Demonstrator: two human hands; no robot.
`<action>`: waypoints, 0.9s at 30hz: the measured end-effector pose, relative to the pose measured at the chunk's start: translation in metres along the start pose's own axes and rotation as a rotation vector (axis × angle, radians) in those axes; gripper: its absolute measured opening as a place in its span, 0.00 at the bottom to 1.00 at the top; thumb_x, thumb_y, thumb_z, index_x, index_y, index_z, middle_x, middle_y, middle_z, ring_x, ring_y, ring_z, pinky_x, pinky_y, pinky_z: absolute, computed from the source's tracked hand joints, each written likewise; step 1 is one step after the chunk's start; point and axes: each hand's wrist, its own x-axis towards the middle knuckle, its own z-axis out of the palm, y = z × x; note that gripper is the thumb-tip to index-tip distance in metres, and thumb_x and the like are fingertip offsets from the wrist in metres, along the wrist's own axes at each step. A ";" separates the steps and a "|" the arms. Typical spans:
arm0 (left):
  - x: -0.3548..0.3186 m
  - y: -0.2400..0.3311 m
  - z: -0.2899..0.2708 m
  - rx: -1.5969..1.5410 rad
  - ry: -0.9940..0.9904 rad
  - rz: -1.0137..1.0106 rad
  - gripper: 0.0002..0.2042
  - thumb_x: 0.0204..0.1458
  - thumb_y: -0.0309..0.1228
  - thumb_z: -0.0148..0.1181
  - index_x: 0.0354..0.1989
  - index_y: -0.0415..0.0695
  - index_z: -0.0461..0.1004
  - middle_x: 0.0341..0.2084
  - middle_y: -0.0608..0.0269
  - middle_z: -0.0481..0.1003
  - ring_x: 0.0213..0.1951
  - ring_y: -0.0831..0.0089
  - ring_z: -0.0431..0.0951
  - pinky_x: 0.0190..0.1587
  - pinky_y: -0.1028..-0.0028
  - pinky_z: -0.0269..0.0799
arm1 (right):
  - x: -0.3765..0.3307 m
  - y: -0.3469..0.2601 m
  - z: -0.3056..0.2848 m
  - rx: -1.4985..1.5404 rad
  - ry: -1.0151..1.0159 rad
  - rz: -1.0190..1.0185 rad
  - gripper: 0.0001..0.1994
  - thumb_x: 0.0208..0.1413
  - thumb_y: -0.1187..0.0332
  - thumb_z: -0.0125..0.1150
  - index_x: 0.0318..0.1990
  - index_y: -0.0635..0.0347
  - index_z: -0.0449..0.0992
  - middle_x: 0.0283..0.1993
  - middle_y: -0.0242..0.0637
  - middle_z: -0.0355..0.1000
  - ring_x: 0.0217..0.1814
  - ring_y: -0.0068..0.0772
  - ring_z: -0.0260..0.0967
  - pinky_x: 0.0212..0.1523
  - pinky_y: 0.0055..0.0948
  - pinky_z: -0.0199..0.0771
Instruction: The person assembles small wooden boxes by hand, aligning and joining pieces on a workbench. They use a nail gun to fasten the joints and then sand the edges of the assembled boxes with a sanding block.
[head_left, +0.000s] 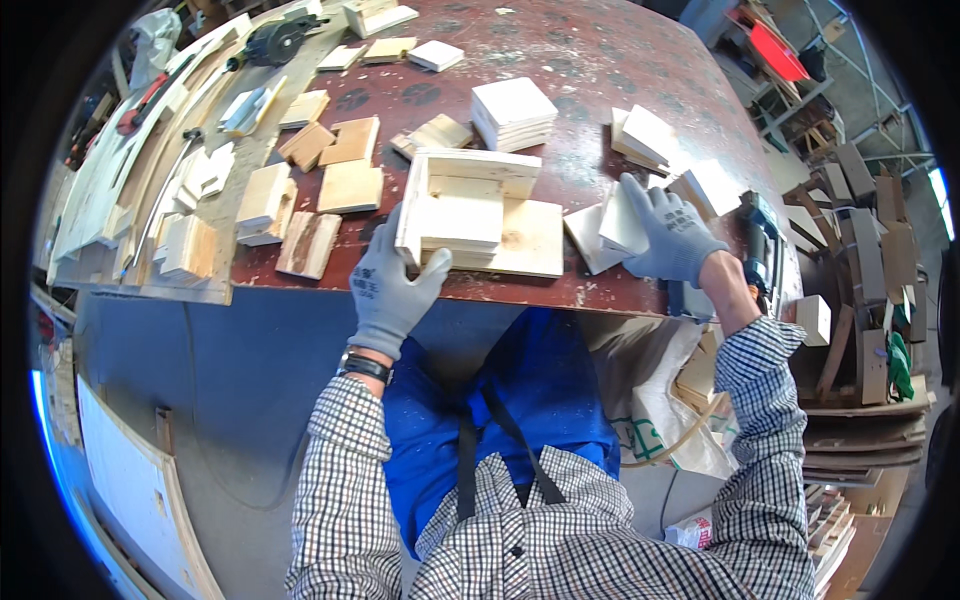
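Held just right of the left hand (395, 285), at the near edge of a dark red tabletop (610, 55): a wooden assembly (485, 172), with upright walls on its far and left sides and flat pieces stacked inside. Grasped at its left wall by that grey-gloved hand, thumb in front. Touched by the right hand (678, 240), also gloved, with fingers spread over it: a pale block (622, 222); cannot tell whether gripped or merely covered. Wedged between that block and the assembly, another tilted block (588, 240), in the way of a straight path from the right hand. Close beyond the assembly, ahead of both hands, a stack of square boards (512, 112). Crowded to the left of the left hand, loose wooden blocks (350, 188). Just right of the right hand, a dark power tool (762, 250). Below that hand, a whitish sack (645, 385); farther right, a heap of offcuts (868, 255)
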 end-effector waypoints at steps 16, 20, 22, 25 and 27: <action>-0.003 -0.008 0.004 0.003 -0.018 0.018 0.38 0.51 0.38 0.73 0.71 0.44 0.66 0.51 0.52 0.78 0.48 0.55 0.84 0.49 0.60 0.82 | -0.018 0.001 -0.009 0.635 0.362 0.045 0.61 0.50 0.42 0.73 0.79 0.73 0.45 0.63 0.66 0.71 0.60 0.59 0.78 0.64 0.43 0.76; -0.004 -0.010 0.007 -0.010 -0.033 0.005 0.38 0.50 0.36 0.73 0.71 0.43 0.66 0.50 0.52 0.78 0.48 0.55 0.84 0.49 0.61 0.82 | -0.029 -0.015 -0.026 0.674 0.337 0.006 0.59 0.49 0.44 0.73 0.79 0.72 0.47 0.63 0.64 0.71 0.61 0.60 0.77 0.64 0.49 0.75; -0.003 -0.007 0.006 -0.023 -0.026 0.006 0.37 0.51 0.36 0.72 0.71 0.43 0.67 0.51 0.52 0.78 0.49 0.54 0.84 0.50 0.60 0.82 | -0.024 -0.014 -0.018 0.194 0.450 -0.056 0.58 0.49 0.45 0.73 0.79 0.70 0.49 0.62 0.61 0.72 0.61 0.60 0.76 0.64 0.52 0.75; -0.001 -0.005 0.001 -0.026 -0.011 0.015 0.36 0.51 0.35 0.72 0.71 0.43 0.67 0.52 0.52 0.78 0.49 0.54 0.84 0.51 0.60 0.81 | -0.010 -0.022 -0.009 -0.060 0.254 -0.026 0.55 0.46 0.46 0.73 0.79 0.63 0.54 0.65 0.58 0.70 0.64 0.60 0.71 0.68 0.50 0.68; -0.001 -0.002 0.001 -0.042 -0.019 0.004 0.35 0.51 0.35 0.71 0.70 0.44 0.68 0.52 0.52 0.79 0.50 0.54 0.83 0.51 0.60 0.81 | -0.002 -0.018 0.000 -0.109 0.175 -0.004 0.55 0.46 0.45 0.72 0.79 0.62 0.54 0.65 0.58 0.69 0.65 0.59 0.71 0.68 0.49 0.68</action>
